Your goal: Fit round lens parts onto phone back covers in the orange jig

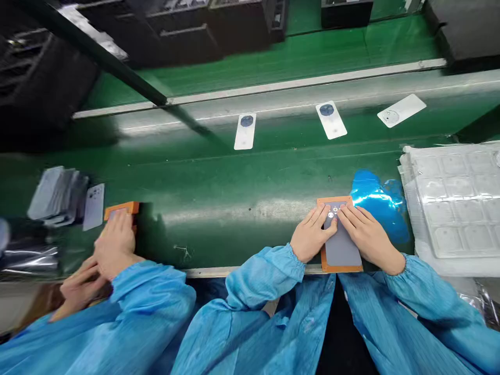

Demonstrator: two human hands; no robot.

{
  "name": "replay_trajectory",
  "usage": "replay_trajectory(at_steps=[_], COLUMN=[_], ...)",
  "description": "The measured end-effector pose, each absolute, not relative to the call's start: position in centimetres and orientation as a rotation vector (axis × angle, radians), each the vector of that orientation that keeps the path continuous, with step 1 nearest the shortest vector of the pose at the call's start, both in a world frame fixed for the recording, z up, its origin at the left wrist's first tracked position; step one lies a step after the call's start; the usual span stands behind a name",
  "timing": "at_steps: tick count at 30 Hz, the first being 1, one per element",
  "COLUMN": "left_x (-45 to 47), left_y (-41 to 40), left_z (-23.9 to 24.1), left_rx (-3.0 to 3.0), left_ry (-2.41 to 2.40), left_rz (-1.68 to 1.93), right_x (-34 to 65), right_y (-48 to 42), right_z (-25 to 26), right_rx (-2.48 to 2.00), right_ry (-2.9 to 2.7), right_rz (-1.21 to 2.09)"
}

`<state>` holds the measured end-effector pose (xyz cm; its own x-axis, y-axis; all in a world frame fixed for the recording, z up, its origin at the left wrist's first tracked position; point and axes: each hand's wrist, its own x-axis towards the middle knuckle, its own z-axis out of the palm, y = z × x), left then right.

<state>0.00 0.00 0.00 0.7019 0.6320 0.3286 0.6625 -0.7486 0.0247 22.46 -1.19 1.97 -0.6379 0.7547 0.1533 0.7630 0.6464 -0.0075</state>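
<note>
A grey phone back panel (pixel 340 245) lies in an orange fixture (pixel 325 260) at the front edge of the bench. Round holes show near its top end. My left hand (pixel 310 234) rests on the panel's upper left side, fingers stretched out and thumb apart. From the other side my right hand (pixel 367 237) lays its extended fingers on the upper right of the panel, close to the holes. Neither hand is wrapped around anything. Just beyond my right hand lies crumpled, shiny blue film (pixel 377 200).
White phone-back cards (pixel 245 136) lie along the far side of the green bench (pixel 219 192). Clear trays (pixel 461 203) are stacked at right. A co-worker's hands (pixel 115 239) work at another orange fixture (pixel 133 207) on the left, near a stack of panels (pixel 58 197). Dark bins stand behind.
</note>
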Motion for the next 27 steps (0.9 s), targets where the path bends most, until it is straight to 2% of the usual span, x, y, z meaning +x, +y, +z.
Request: replay_trajectory(at_steps=[14, 23, 27], left_x=[0.3, 0.0, -2.4], left_y=[-2.8, -3.2, -1.0], left_z=[-0.1, 0.1, 0.5], left_rx=[-2.839, -3.075, -3.318], left_ry=[-1.197, -1.299, -1.403], left_rz=[-0.456, -0.38, -0.598], right_x=[22.9, 23.1, 24.2], right_y=[-3.8, -4.4, -4.0], right_z=[2.2, 1.2, 1.0], right_rx=[-1.3, -1.271, -1.083], right_ry=[-2.722, -2.652, -2.398], right_rz=[0.055, 0.124, 0.366])
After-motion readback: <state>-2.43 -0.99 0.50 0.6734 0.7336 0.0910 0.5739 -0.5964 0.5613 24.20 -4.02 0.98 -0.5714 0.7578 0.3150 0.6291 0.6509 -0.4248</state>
